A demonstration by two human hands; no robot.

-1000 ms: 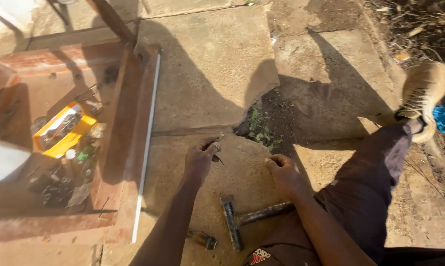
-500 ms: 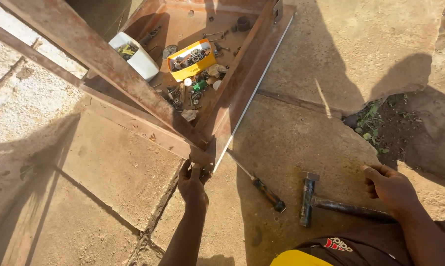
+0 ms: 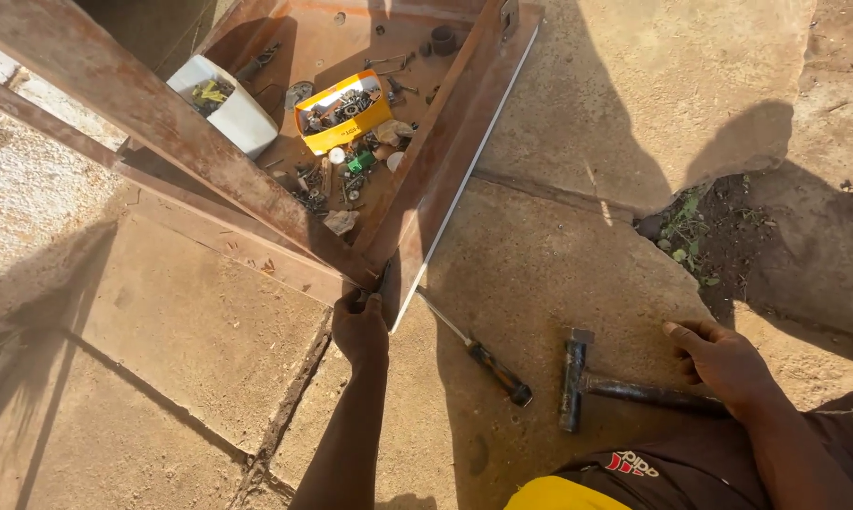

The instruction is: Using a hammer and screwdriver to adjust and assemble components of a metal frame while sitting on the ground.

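My left hand (image 3: 360, 326) reaches forward to the near corner of a rusty metal frame (image 3: 417, 203) and its fingers are closed around something small there that I cannot make out. My right hand (image 3: 724, 364) rests on the concrete floor, fingers apart, over the handle end of a hammer (image 3: 587, 382) that lies flat. Between the two hands a screwdriver (image 3: 478, 349) with a dark handle lies on the ground. My knee in dark clothing sits at the bottom right.
Inside the frame's tray sit a yellow box (image 3: 343, 109) of small metal parts, a white tub (image 3: 228, 109) and several loose bolts and bits. A rusty bar (image 3: 143, 113) crosses diagonally. A patch of soil with weeds (image 3: 705, 231) breaks the concrete on the right.
The view has swung left from the hammer area to the frame. My left hand went from the ground near the hammer up to the frame's corner; my right hand stayed by the hammer.
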